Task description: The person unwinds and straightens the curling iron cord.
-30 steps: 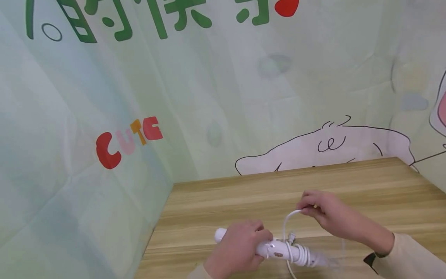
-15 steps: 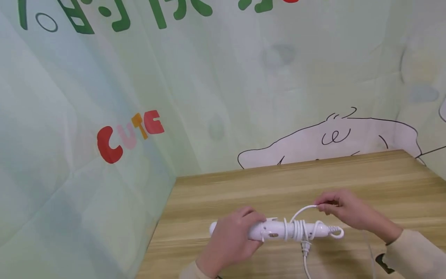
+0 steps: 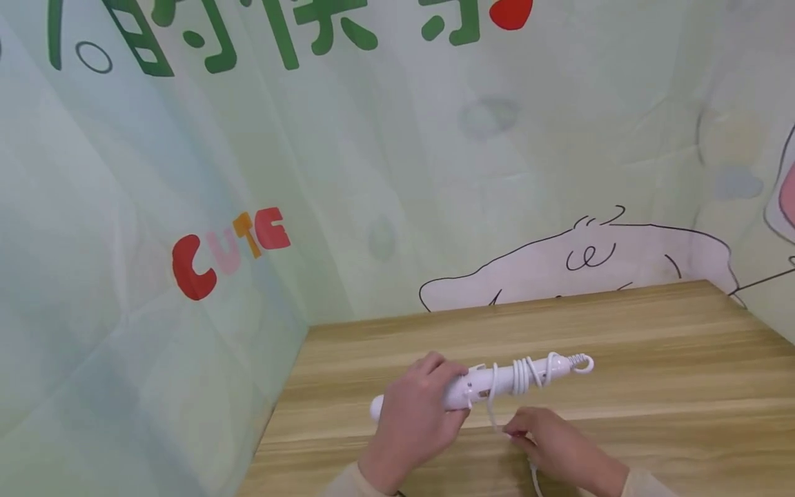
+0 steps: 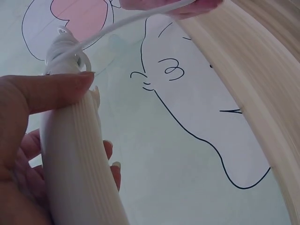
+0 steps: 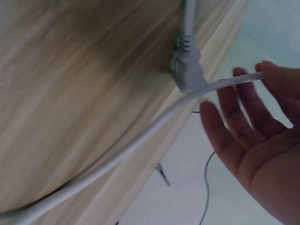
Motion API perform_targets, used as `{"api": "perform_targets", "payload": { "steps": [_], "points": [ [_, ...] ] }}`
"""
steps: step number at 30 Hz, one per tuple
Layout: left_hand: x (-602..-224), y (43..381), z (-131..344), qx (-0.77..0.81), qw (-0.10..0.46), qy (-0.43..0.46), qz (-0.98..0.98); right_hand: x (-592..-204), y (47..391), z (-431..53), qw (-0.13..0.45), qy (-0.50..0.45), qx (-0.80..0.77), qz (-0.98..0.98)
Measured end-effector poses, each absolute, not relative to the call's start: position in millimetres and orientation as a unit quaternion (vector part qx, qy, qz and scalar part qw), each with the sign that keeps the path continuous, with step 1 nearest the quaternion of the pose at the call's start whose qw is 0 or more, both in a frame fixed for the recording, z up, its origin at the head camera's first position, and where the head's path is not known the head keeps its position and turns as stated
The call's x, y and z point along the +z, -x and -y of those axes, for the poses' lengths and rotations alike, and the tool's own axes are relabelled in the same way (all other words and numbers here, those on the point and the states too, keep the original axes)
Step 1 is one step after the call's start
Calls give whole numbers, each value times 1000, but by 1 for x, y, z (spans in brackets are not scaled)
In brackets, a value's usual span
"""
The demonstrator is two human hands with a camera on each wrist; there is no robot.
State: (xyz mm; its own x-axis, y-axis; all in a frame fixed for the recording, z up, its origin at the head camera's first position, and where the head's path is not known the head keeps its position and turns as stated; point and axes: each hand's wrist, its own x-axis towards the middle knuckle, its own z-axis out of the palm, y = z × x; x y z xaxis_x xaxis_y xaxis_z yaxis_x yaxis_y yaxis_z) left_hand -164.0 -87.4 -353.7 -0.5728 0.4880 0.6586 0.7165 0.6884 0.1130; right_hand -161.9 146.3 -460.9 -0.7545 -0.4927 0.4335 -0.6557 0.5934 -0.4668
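Note:
My left hand (image 3: 417,400) grips a white hair iron (image 3: 456,392) around its body, with the rounded end sticking out to the left. In the left wrist view the thumb lies across the iron's ribbed body (image 4: 77,154) and fingers show behind it. Several turns of white cord (image 3: 520,376) wrap the handle, which ends in a small loop at the right. Below the handle my right hand (image 3: 562,449) pinches the cord's loose run between thumb and fingers. In the right wrist view the plug (image 5: 188,70) hangs beside that cord (image 5: 140,136).
A wood-grain table (image 3: 373,345) lies under both hands. Behind it and at the left hangs a pale green printed cloth (image 3: 348,172) with coloured letters and a line drawing. The table's far edge meets the cloth.
My right hand has carried the cord from above and right of the iron down to the near side below it. The iron's wrapped end has tilted upward, still in my left hand.

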Motion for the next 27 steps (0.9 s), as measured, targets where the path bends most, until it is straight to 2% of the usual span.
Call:
{"api": "perform_targets", "payload": {
  "steps": [4,5,7,9,12,15,20,27],
  "points": [
    [-352,165,83,-171,309,339,872,-448,151,-130,198,-310,322,872],
    [-352,166,82,-167,308,335,875,-445,148,-125,224,-305,342,860],
    [-352,166,81,-161,305,325,880,-438,142,-113,239,-295,416,826],
    [-354,166,79,-157,304,319,884,-432,136,-103,209,-284,514,782],
    [-357,166,75,-141,307,316,886,-426,127,-93,123,-238,660,702],
    [-362,165,72,-120,314,320,886,-423,119,-89,73,-174,739,646],
    [-366,167,71,-100,324,316,886,-417,116,-90,67,-132,730,668],
    [-368,173,77,-101,335,299,888,-405,117,-117,3,-178,694,697]
  ]
}}
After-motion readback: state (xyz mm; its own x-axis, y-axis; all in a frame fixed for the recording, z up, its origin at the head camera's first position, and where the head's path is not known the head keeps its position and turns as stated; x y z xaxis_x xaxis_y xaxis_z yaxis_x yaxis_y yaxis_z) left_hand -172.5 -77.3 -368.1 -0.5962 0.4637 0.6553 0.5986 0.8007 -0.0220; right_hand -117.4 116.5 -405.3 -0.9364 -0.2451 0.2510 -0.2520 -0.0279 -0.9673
